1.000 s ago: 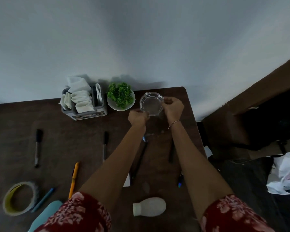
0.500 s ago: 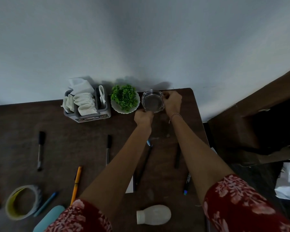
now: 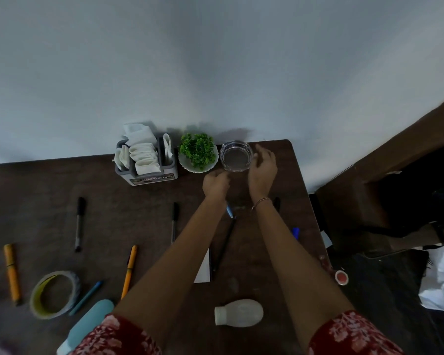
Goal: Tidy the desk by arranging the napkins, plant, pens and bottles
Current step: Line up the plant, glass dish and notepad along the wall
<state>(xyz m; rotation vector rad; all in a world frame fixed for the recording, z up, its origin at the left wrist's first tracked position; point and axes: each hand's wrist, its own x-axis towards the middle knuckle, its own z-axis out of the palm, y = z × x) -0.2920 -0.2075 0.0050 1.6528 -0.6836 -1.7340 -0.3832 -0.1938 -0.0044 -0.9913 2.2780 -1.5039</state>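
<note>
Both empty, the left hand (image 3: 215, 184) and right hand (image 3: 263, 170) hover slack by the glass dish (image 3: 236, 157) at upper centre; the scattered pens (image 3: 79, 224) look due for gathering next.

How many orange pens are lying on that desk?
2. One orange pen lies at the far left, left of the tape roll. The second orange pen lies just right of that roll. Another may be hidden beneath the forearms.
</note>
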